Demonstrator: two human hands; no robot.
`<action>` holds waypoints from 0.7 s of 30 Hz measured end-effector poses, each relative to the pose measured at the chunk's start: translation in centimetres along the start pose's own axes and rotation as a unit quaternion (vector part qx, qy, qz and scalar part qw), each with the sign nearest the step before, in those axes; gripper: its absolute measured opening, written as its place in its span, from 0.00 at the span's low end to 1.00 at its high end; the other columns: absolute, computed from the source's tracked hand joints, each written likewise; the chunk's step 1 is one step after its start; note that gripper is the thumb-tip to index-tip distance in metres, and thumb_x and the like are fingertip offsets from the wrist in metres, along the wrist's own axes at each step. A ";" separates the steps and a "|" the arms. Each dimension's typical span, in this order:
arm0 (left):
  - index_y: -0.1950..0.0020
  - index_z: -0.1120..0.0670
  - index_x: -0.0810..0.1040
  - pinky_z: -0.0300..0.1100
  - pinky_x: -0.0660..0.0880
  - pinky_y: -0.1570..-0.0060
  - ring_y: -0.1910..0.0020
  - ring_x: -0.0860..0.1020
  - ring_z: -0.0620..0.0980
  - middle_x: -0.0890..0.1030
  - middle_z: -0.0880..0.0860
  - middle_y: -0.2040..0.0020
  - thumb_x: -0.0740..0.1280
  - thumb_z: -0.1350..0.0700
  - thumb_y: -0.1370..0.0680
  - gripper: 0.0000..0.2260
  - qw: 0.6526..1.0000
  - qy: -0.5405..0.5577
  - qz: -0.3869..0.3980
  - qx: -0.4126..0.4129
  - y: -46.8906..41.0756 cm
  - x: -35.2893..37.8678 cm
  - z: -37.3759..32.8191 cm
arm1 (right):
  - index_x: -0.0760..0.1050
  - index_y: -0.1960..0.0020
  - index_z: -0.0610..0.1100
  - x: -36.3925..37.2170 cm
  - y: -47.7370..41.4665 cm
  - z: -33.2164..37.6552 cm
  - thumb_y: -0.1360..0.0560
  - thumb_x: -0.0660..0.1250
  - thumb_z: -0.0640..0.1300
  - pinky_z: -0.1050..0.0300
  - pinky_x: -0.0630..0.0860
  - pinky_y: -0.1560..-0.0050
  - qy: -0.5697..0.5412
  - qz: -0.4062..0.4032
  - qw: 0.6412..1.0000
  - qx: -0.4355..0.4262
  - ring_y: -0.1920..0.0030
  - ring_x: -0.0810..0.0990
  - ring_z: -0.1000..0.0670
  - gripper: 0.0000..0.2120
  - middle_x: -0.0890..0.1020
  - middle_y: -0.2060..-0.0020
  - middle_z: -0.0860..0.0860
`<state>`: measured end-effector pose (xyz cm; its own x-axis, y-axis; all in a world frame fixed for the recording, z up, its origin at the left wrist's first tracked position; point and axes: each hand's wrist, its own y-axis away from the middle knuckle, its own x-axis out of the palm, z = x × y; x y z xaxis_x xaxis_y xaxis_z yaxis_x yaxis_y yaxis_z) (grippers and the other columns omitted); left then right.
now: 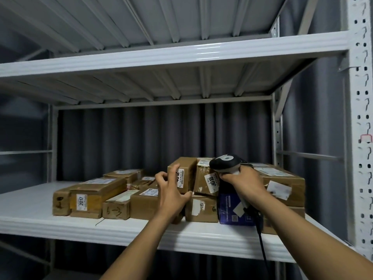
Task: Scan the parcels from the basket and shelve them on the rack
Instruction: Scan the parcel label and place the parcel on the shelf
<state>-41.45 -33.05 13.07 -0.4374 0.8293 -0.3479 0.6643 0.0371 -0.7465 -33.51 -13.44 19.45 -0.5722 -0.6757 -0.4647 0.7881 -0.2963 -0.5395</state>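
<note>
Brown parcels (141, 199), white rack (121, 231), grey curtain (161, 134)

We see a dark grey curtain (141, 138) hanging in folds behind the white metal rack (181, 55), light glinting off its shelf edge.

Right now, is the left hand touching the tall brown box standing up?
Touching. The head view shows the left hand with fingers on the upright box, thumb under its corner.

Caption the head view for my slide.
Left hand grips a box atop shelved parcels; right hand holds a scanner.
</note>
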 end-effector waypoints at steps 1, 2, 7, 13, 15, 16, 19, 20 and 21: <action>0.27 0.43 0.60 0.32 0.68 0.47 0.46 0.70 0.48 0.56 0.48 0.41 0.77 0.59 0.31 0.40 1.000 0.004 0.010 0.004 -0.2 0.2 0.0 | 0.79 0.53 0.49 0.1 -0.1 0.0 0.29 0.72 0.51 0.56 0.68 0.56 0.006 -0.002 1.000 0.002 0.55 0.76 0.48 0.08 0.79 0.59 0.50; 0.27 0.44 0.61 0.33 0.68 0.47 0.45 0.71 0.48 0.57 0.48 0.40 0.77 0.59 0.31 0.38 1.000 0.007 0.019 0.006 -0.5 0.4 0.0 | 0.79 0.53 0.49 0.1 -0.2 0.0 0.29 0.72 0.51 0.56 0.68 0.56 0.010 -0.004 1.000 0.004 0.54 0.76 0.47 0.08 0.79 0.59 0.50; 0.28 0.46 0.63 0.44 0.71 0.37 0.35 0.69 0.53 0.64 0.53 0.32 0.76 0.57 0.30 0.35 0.998 -0.024 0.053 -0.008 -2.1 1.1 0.1 | 0.80 0.48 0.48 0.2 -0.3 -0.2 0.29 0.72 0.53 0.57 0.65 0.56 0.038 -0.002 0.999 0.004 0.54 0.74 0.49 0.12 0.77 0.57 0.51; 0.25 0.45 0.58 0.51 0.68 0.32 0.30 0.65 0.56 0.61 0.53 0.27 0.76 0.58 0.30 0.40 0.993 -0.051 0.099 -0.037 -3.0 1.3 0.3 | 0.81 0.50 0.45 0.8 -0.1 -0.2 0.29 0.72 0.49 0.56 0.70 0.55 0.010 0.021 1.000 0.010 0.53 0.78 0.48 0.11 0.82 0.54 0.48; 0.24 0.45 0.57 0.52 0.68 0.32 0.30 0.66 0.56 0.62 0.54 0.27 0.76 0.58 0.30 0.41 0.992 -0.058 0.106 -0.038 -3.0 1.1 0.3 | 0.80 0.53 0.46 0.8 0.0 -0.1 0.29 0.72 0.49 0.55 0.73 0.54 0.008 0.025 1.000 0.012 0.53 0.79 0.47 0.08 0.82 0.55 0.49; 0.24 0.45 0.57 0.52 0.67 0.31 0.30 0.65 0.56 0.63 0.55 0.27 0.76 0.57 0.30 0.41 0.991 -0.063 0.112 -0.039 -3.1 0.9 0.3 | 0.79 0.55 0.47 0.7 0.1 0.1 0.29 0.72 0.49 0.55 0.74 0.55 0.004 0.026 1.000 0.013 0.54 0.79 0.48 0.06 0.82 0.56 0.49; 0.22 0.47 0.54 0.50 0.64 0.30 0.29 0.64 0.57 0.63 0.57 0.27 0.76 0.56 0.30 0.43 0.988 -0.083 0.123 -0.042 -2.9 0.0 0.0 | 0.81 0.55 0.45 0.4 0.6 0.3 0.29 0.72 0.48 0.57 0.73 0.60 -0.008 0.031 0.999 0.007 0.57 0.78 0.51 0.07 0.83 0.58 0.49; 0.22 0.48 0.53 0.49 0.63 0.30 0.29 0.64 0.57 0.63 0.58 0.27 0.75 0.56 0.29 0.43 0.988 -0.089 0.123 -0.042 -2.9 -0.4 -0.1 | 0.82 0.53 0.45 0.2 0.9 0.4 0.29 0.72 0.48 0.56 0.73 0.59 -0.013 0.031 0.999 0.005 0.56 0.79 0.50 0.08 0.83 0.57 0.49; 0.21 0.48 0.53 0.48 0.63 0.31 0.29 0.65 0.57 0.64 0.58 0.27 0.74 0.56 0.28 0.42 0.987 -0.093 0.123 -0.040 -2.7 -0.9 -0.3 | 0.82 0.53 0.44 0.0 1.4 0.5 0.29 0.72 0.48 0.56 0.74 0.57 -0.019 0.030 0.999 0.007 0.55 0.79 0.49 0.09 0.83 0.57 0.49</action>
<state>-42.61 -33.72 15.58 -0.3558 0.7024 -0.6165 0.8070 -0.1018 -0.5817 -32.33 -14.20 19.03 -0.5152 -0.7179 -0.4682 0.8238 -0.2640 -0.5017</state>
